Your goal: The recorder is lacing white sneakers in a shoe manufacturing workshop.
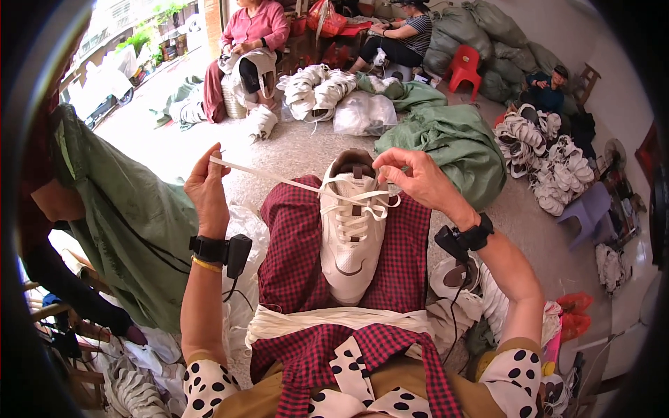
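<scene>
A cream-white sneaker (352, 237) with a brown lining lies across my lap on a red-and-black checked apron (293, 237), its toe toward me. White lacing crosses its tongue, and a loose loop sticks out on the right side. My left hand (207, 191), raised left of the shoe, pinches the end of a white shoelace (268, 175), which stretches taut to the upper eyelets. Beside the shoe's collar, my right hand (416, 177) has thumb and forefinger together; what they pinch is too small to make out. A bundle of white laces (341, 322) lies across my lap.
Green sacks (453, 139) lie ahead on the right; a green cloth (125, 223) hangs at my left. Strung white shoe parts (317, 90) are heaped ahead. Several people sit working farther off, near a red stool (465, 70). A purple stool (587, 212) stands right.
</scene>
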`<state>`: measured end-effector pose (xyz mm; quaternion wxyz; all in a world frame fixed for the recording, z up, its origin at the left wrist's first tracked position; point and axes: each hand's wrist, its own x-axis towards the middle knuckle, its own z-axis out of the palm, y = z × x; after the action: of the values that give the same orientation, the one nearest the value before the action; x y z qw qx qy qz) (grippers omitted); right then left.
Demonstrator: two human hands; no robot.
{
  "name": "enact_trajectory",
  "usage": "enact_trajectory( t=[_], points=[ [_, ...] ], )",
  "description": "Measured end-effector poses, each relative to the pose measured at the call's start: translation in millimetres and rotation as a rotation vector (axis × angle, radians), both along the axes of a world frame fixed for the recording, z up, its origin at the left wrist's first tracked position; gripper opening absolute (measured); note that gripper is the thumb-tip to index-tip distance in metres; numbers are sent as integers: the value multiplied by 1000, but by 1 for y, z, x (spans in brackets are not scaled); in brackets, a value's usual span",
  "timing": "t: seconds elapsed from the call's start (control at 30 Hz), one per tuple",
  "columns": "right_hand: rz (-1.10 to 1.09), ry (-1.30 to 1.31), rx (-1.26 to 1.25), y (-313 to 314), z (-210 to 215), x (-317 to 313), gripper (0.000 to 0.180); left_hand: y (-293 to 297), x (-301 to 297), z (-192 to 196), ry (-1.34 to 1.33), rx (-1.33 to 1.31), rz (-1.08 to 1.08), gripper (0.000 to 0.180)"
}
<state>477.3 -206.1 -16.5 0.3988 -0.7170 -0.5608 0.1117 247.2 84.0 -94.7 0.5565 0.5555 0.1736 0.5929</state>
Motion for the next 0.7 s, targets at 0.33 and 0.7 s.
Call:
enact_trajectory(
  t=[0.33,0.7],
  points=[
    [-71,-160,-164,-19,0,-25,19,-3,-4,-14,78,33,54,24],
    [-90,-37,-61,-23,-22,-33,18,-10,-6,-20,144,11,95,23]
  ],
)
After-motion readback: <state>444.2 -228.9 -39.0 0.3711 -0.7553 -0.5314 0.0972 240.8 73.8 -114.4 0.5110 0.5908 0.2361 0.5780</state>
